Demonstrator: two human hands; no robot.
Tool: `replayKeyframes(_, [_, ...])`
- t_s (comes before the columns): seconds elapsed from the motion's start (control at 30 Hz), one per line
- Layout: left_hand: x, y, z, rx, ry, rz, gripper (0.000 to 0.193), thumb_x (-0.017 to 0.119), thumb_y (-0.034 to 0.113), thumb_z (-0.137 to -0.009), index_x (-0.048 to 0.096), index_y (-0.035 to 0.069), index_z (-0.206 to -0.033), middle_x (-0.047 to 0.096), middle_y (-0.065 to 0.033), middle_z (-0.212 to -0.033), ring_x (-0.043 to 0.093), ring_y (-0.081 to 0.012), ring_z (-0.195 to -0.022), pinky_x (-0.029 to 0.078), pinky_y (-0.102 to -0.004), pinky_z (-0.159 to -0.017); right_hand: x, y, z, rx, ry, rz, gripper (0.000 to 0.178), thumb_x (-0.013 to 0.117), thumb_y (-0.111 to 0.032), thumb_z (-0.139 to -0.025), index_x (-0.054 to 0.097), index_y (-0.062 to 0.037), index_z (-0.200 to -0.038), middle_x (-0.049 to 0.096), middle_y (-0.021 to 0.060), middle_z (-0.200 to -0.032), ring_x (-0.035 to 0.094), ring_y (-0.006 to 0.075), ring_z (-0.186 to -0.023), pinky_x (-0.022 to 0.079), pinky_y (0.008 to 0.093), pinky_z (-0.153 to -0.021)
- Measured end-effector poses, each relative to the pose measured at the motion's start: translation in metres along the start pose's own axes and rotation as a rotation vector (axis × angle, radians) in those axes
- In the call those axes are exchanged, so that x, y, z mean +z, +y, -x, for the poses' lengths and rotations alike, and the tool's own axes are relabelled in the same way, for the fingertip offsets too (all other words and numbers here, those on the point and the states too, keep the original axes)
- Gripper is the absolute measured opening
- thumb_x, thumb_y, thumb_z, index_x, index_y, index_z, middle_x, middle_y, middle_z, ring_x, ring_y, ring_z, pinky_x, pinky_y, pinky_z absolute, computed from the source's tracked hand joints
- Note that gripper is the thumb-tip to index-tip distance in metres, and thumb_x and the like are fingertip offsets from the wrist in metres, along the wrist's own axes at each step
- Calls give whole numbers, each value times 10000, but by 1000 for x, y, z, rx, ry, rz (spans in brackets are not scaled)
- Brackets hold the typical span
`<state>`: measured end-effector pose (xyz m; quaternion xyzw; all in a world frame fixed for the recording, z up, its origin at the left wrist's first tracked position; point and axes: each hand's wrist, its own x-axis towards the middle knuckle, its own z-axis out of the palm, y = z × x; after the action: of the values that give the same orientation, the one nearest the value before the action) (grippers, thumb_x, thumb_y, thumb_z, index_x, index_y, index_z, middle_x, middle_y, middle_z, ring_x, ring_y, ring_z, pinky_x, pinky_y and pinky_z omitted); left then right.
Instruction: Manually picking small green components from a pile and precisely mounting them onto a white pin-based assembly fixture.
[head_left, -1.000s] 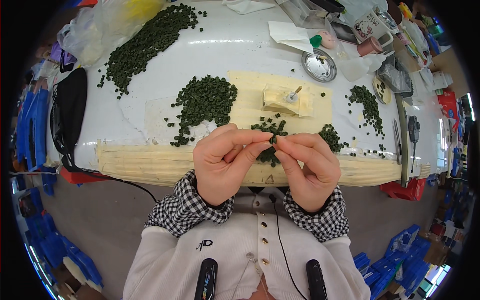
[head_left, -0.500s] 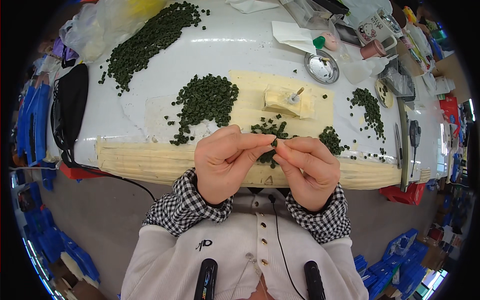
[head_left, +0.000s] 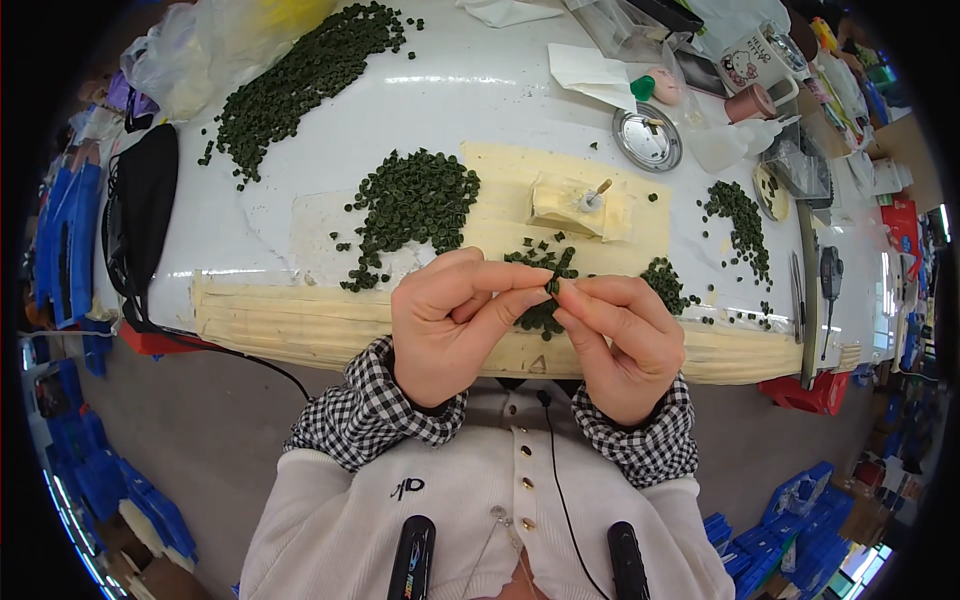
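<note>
My left hand (head_left: 440, 322) and my right hand (head_left: 628, 345) meet over the near edge of the table. Their thumbs and forefingers are pinched around a small dark green piece (head_left: 552, 286), mostly hidden by the fingertips. Just beyond and beneath the fingers lies a loose cluster of similar green pieces (head_left: 540, 318). A taped block (head_left: 570, 208) with a short stick in a white base stands behind the hands. A larger heap of green pieces (head_left: 418, 200) lies to its left, and a smaller heap (head_left: 664, 280) is beside my right hand.
A long green pile (head_left: 300, 85) stretches across the far left, near a plastic bag (head_left: 185, 75). More pieces (head_left: 742, 225) lie at right. A round metal lid (head_left: 647, 138), mug (head_left: 752, 60), pink spool (head_left: 750, 102) and squeeze bottle (head_left: 722, 145) crowd the far right. Tweezers (head_left: 797, 290) lie near the right edge.
Both hands stay pinched together at nearly the same spot. A slight gap opens between the fingertips, with my right hand shifted a little to the right.
</note>
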<state>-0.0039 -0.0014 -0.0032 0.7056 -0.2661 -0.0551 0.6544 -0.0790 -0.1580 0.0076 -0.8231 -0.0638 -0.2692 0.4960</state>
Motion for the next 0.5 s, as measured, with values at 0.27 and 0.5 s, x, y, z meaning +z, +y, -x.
replayKeyframes(0.27, [-2, 3, 1, 1, -26, -25, 186, 717, -40, -749, 706, 15, -927, 391, 54, -578, 324, -42, -547, 261, -198, -506, -1, 0, 0, 1, -13, 2, 276, 681, 88, -764, 681, -3, -1025, 637, 116, -932, 639, 167, -766, 519, 228, -643])
replayKeyframes(0.5, [-2, 1, 0, 21, -13, -33, 194, 726, -21, -736, 714, 34, -922, 366, 46, -547, 321, -51, -506, 259, -214, -480, -2, -2, -1, -4, -24, 12, 274, 687, 76, -767, 680, -4, -1028, 638, 117, -936, 639, 172, -777, 519, 231, -650])
